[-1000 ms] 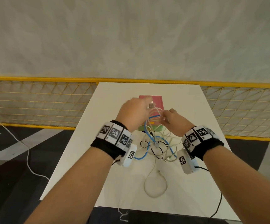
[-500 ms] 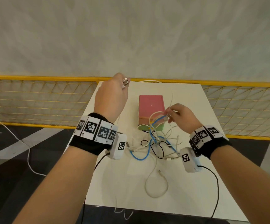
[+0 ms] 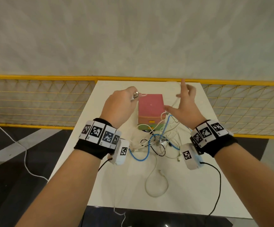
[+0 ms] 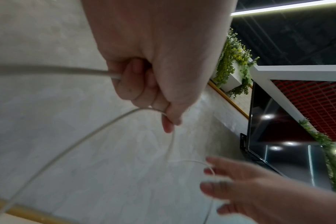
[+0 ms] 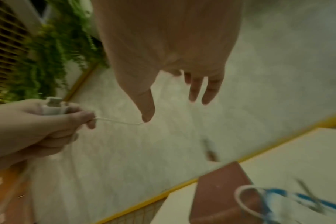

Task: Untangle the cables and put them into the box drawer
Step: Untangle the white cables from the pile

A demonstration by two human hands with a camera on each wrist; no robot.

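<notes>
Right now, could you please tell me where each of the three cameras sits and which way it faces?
Head: on the person's head, facing forward and down at the white table, both forearms, tangled cables, pink drawer box.
Left wrist: on the left wrist, looking along the left hand, which grips a white cable, towards the wall.
Right wrist: on the right wrist, looking along the open right hand.
Shared: both wrist views show the opposite hand and that cable.

Wall: pale grey mottled plaster wall (image 3: 133,38)
Barrier: yellow wire-mesh railing (image 3: 34,99)
Floor: dark floor with grey stripe (image 3: 10,153)
Furniture: white rectangular table (image 3: 190,185)
Greenery: hanging green plants (image 4: 232,57)
</notes>
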